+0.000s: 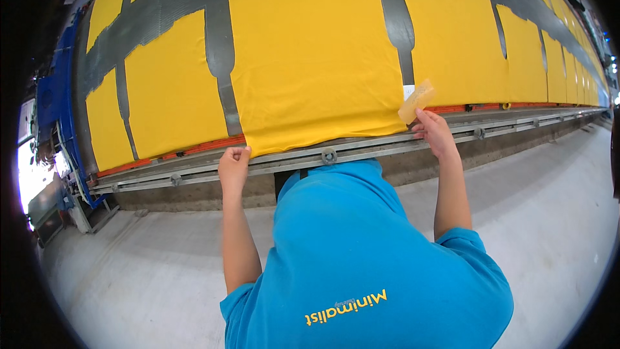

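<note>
A cut panel of yellow fabric (313, 58) lies on the dark table in front of me. Its near edge hangs slightly rumpled over the table's border. My left hand (233, 167) is closed in a pinch at the panel's near left corner. Between the fingers of my right hand (436, 132) is a thin, translucent, yellowish rectangular piece (418, 100), tilted beside the near right corner. Whether those fingers also grip the fabric there is hidden. A small white tag (408, 91) shows just behind the translucent piece.
More yellow panels (174, 77) lie in rows along the long dark tabletop (219, 45). A metal rail (361, 151) with round knobs runs along the near edge, beside an orange strip (213, 145). Blue machinery (58, 97) stands at the left. Pale floor (142, 265) lies below.
</note>
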`<state>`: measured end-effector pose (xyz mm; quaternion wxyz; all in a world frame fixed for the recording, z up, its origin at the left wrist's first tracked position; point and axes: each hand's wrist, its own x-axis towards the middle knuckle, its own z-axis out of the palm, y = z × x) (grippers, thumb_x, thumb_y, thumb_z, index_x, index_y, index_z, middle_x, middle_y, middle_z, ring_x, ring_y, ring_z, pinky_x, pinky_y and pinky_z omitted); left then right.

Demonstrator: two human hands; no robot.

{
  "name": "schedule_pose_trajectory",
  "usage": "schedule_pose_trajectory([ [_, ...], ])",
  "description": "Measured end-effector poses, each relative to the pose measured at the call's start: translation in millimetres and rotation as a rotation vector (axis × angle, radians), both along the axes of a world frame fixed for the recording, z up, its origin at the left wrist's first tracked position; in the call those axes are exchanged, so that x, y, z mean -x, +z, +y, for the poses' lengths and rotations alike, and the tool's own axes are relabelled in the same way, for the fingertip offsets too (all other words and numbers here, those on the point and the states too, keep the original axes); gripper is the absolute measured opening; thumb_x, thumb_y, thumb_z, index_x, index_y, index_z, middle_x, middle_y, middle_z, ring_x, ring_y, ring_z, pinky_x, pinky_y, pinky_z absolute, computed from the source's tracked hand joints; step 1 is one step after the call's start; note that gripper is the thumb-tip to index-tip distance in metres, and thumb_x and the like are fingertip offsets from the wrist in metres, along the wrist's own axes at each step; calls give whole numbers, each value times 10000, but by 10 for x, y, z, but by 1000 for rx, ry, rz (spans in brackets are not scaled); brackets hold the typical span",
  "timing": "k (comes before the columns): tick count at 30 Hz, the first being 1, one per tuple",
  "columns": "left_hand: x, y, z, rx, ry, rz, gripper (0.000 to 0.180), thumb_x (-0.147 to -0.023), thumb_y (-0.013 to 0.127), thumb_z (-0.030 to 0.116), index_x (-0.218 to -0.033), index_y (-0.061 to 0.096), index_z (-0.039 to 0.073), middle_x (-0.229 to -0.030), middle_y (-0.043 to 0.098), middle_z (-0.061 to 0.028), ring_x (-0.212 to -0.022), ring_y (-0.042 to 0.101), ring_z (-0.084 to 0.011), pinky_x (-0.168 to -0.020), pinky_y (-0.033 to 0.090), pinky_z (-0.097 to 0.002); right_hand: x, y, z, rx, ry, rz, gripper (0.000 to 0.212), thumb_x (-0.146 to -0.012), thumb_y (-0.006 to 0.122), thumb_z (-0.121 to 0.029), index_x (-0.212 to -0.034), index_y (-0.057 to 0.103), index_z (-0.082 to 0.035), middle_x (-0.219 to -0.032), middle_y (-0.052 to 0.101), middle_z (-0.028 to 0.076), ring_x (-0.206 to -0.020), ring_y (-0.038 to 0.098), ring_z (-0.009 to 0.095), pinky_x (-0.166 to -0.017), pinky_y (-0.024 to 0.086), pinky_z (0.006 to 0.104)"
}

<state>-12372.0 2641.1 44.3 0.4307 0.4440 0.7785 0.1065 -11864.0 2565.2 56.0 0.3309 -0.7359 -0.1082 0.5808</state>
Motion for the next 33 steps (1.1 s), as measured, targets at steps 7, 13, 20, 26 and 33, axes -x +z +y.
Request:
schedule_pose_trajectory([
  [7, -542, -105, 83, -195, -384, -122, 369, -958, 641, 362, -1034, 704, 7, -922, 723, -125, -875, 694, -262, -818, 525, -367, 376, -257, 364, -426, 151, 397, 447, -982, 626, -423, -1130, 698, -7, -1037, 703, 46, -942, 623, 149, -835, 489, 310],
  [13, -588, -8, 274, -206, -704, 216, 419, -984, 589, 392, -1049, 712, -3, -1026, 705, -191, -974, 663, -361, -872, 517, -418, 360, -233, 284, -198, 592, 18, 496, -1011, 577, -404, -1149, 696, 57, -1128, 717, 97, -1107, 635, 181, -998, 469, 331],
  [20, -876, -87, 1084, -780, -786, 264, 633, -983, 569, 451, -1430, 474, 14, -1428, 496, -247, -1314, 472, -414, -1093, 383, -488, 89, 29, 128, -396, 297, 66, 465, -1011, 595, -364, -1146, 681, 73, -1122, 708, 105, -1063, 638, 197, -1001, 465, 354],
  [26, -989, -569, 936, -702, -1224, 457, 805, -977, 417, 647, -1566, 316, 107, -1620, 269, -197, -1507, 242, -351, -1226, 170, -503, -158, 239, -431, -417, 240, -89, 446, -1032, 552, -345, -1142, 671, 69, -1100, 710, 105, -1025, 644, 192, -965, 482, 354],
  [33, -1902, -420, 1284, -793, -1399, 171, 813, -944, 458, 666, -1557, 343, 145, -1626, 277, -160, -1515, 233, -310, -1241, 158, -477, -121, 212, -1194, -349, -52, -63, 413, -1049, 516, -308, -1187, 620, 67, -1189, 680, 156, -1132, 647, 268, -1003, 492, 440],
])
